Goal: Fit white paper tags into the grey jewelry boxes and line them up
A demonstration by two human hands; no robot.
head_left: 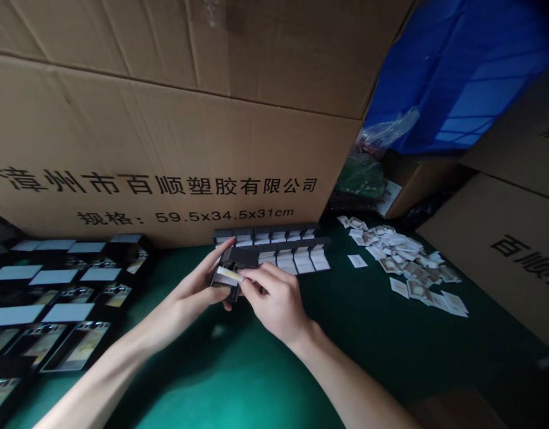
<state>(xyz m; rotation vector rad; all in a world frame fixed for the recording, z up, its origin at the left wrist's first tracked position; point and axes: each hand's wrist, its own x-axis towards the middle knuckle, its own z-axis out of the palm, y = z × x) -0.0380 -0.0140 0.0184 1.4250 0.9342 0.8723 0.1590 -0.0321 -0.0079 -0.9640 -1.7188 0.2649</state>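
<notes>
Just past the held box [241,257], more boxes [295,246] crowd.

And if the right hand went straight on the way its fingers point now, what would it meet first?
Most likely the small dark box in the left hand; the right hand has its fingertips right by it. Depth is hard to judge here.

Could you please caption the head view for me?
Left hand holds a dark box, right hand at its edge, above a green table.
</notes>
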